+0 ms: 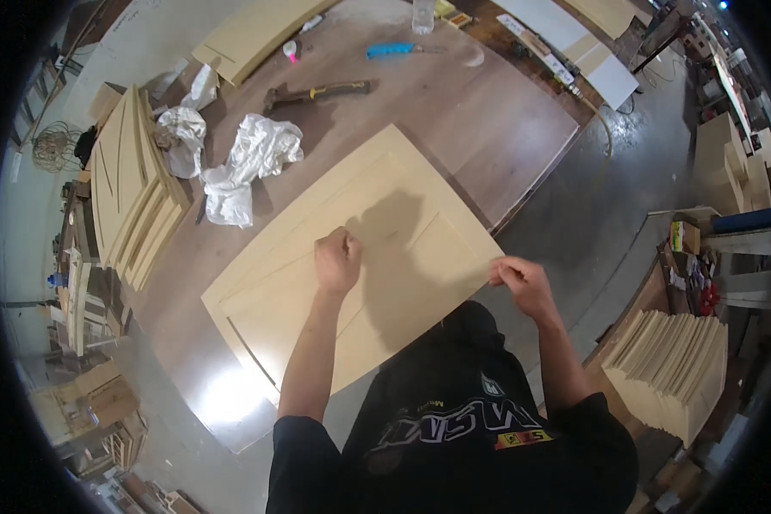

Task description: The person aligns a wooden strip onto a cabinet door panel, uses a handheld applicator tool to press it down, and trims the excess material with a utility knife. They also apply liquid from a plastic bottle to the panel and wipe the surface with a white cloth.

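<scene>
A pale wooden panel [403, 291] with shallow grooves in its face lies flat on the table before me, its near edge close to my body. My left hand [338, 261] is closed in a fist over the middle of the panel; anything inside it is hidden. At the panel's right corner is my right hand [522, 284], thumb and fingers drawn together. Whether they pinch the edge or some small thing I cannot make out. A dark shadow falls across the panel between my hands.
The brown table [480, 111] bears crumpled white wrapping [253, 154], a hammer [321, 92], a blue-handled tool [390, 50] and a clear bottle [422, 17]. Grooved panels [133, 188] are stacked at left, another panel [257, 38] lies at the back, and thin boards [668, 364] stand at right.
</scene>
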`<state>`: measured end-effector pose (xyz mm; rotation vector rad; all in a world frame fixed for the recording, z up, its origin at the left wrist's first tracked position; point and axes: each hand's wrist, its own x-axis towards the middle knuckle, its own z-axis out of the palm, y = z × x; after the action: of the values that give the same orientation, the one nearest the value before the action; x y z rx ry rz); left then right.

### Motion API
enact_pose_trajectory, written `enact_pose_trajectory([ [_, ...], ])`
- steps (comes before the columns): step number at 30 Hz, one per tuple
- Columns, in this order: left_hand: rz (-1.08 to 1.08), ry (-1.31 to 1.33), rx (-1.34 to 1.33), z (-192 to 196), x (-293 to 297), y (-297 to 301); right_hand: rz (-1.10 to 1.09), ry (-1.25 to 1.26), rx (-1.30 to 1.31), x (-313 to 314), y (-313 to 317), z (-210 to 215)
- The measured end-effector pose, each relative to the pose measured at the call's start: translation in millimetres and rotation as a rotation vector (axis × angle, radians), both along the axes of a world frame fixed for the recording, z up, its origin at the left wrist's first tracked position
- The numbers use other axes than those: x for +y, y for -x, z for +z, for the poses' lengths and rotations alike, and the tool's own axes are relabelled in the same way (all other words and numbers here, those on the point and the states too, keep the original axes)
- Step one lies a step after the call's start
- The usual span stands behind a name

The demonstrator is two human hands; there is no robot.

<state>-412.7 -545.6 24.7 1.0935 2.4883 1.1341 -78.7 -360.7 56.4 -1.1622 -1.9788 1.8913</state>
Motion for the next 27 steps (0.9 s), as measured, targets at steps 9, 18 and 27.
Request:
enact_pose_trajectory([
  [9,-0.137,0.087,0.227,-19.7,37.2,-32.8,-0.299,-0.248,-0.081,55.0,65.4,-32.8],
  [18,-0.142,0.385,0.346,-23.4,103.0,-76.6,-0.260,-0.920,-0.157,55.9,163.7,-80.2],
  [27,-0.164,0.431,0.175,-18.5,123.8,-61.5,-0.240,-0.829,-0.128,62.5,161.9,-79.8],
])
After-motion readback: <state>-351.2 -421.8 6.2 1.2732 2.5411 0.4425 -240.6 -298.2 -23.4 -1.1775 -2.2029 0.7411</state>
